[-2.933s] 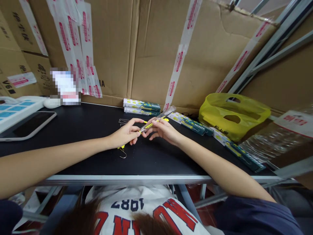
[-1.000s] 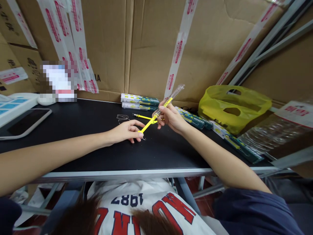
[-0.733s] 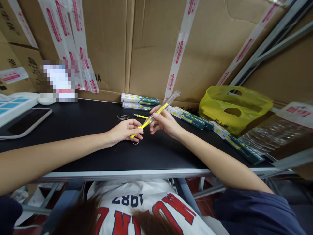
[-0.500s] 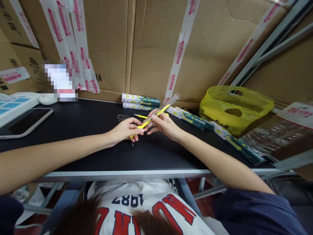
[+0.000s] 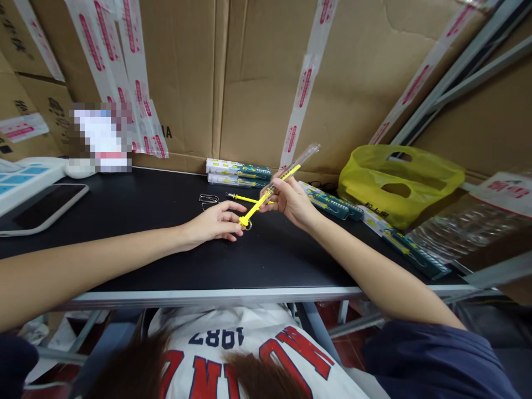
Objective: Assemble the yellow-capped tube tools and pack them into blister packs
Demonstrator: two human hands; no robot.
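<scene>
My right hand point(image 5: 293, 202) is closed around a slim clear plastic tube point(image 5: 308, 152) with yellow parts inside, tilted up to the right. A yellow rod point(image 5: 260, 204) runs out of its lower end to a wider yellow end piece with a small metal ring point(image 5: 248, 225). My left hand point(image 5: 218, 220) pinches that end piece between thumb and fingers, the other fingers loosely curled. Behind the hands lies a second yellow rod point(image 5: 245, 198) with a dark tip, partly hidden by my right hand. Bent metal wire pieces point(image 5: 208, 199) lie beside it.
Slim printed boxes point(image 5: 239, 180) are stacked at the back; more boxes point(image 5: 405, 244) lie to the right. A yellow plastic bag point(image 5: 399, 183) and clear packaging point(image 5: 461, 221) stand beyond them. A phone point(image 5: 45, 208) lies left on the black table point(image 5: 266, 266). Cardboard point(image 5: 257, 83) walls the back.
My right hand has moved up and right with the tube, and a longer stretch of yellow rod shows between my hands. The metal ring has come into view by my left fingertips.
</scene>
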